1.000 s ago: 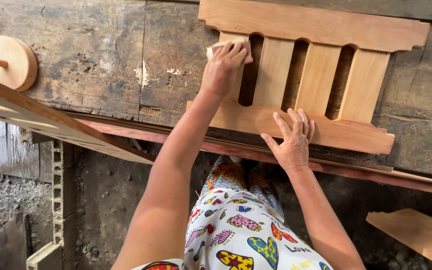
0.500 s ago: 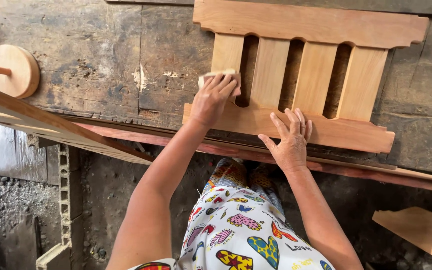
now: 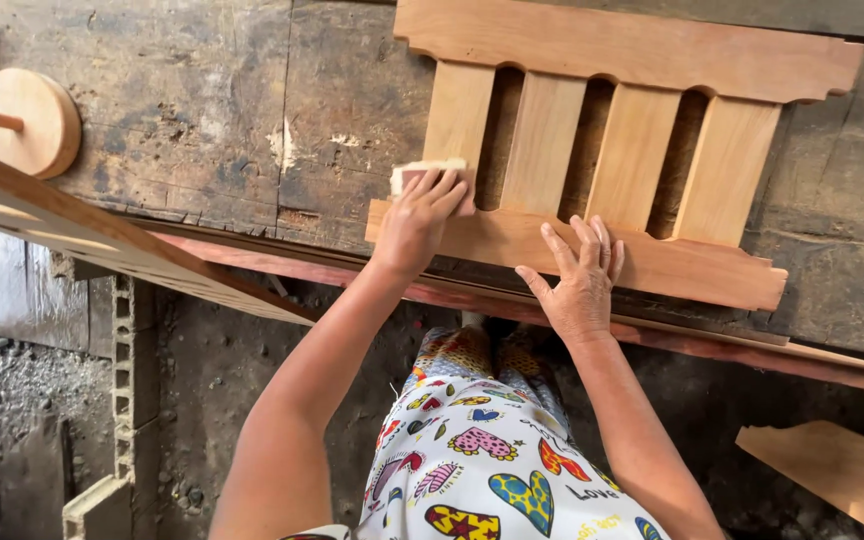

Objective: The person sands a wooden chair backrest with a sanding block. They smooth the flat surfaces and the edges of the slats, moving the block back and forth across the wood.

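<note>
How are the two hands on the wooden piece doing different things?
The left hand presses a small sanding pad onto the leftmost slat of the wooden slatted panel; the right hand holds nothing. The left hand's fingers curl over the pad; the right hand's fingers spread flat on the bottom rail. Both hands touch the panel.
</note>
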